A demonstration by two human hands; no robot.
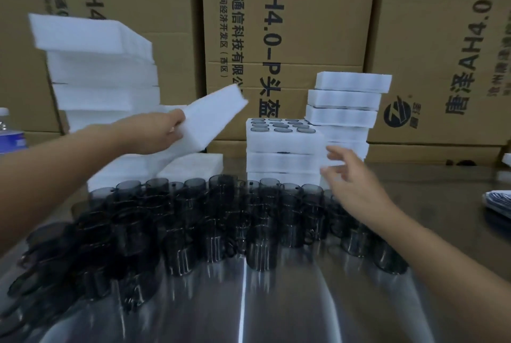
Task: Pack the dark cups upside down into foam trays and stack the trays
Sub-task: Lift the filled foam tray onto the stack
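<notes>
The left hand (163,132) grips a tilted foam tray (210,119) above the dark cups (193,221). The right hand (351,182), fingers spread, hovers near the filled tray stack (284,154).

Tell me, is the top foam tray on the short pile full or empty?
Full, as far as shows: the top tray has dark cups in every visible hole; the taller stack hides its far corner.

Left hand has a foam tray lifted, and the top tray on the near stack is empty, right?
Not empty: in the head view the top tray holds dark cups. The left hand does hold a foam tray lifted.
</notes>
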